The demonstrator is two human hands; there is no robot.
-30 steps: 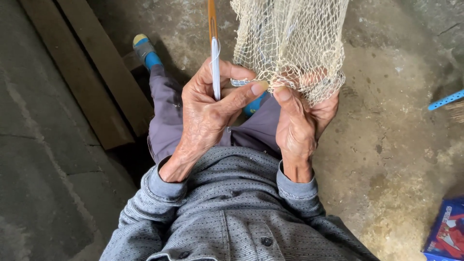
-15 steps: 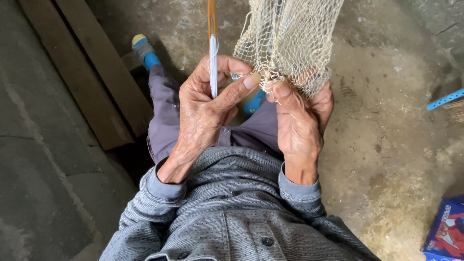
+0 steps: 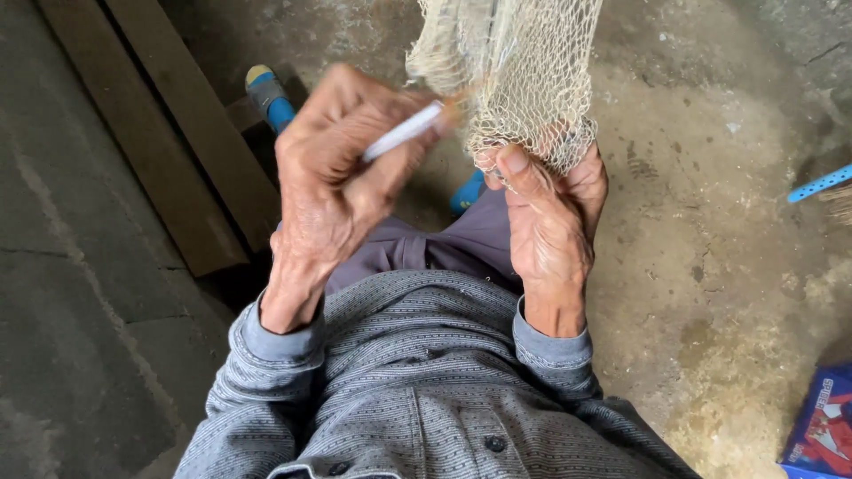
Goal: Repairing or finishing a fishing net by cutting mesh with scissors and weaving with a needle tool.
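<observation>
Left hand (image 3: 333, 182) is shut on a thin white stick (image 3: 404, 131), w/ the tip poking at the net (image 3: 524, 75). Looks like a net needle, but it's blurry. Right hand (image 3: 546, 222) pinches the net's low edge, thumb on top & fingers behind.

To do this bit well, I think: keep the right pinch tight so the holes stay open & flat. Aim the tip at one hole only, go slow, don't snag the next strings. Pull the thread snug, not too hard, so the knot sits even w/ the rest.

The net is pale tan, made of thin string w/ lots of small holes. It hangs down from the top of the view, in front of the person, over the knees & the floor (image 3: 710, 231). It's bunched up where the right hand grips it.
</observation>
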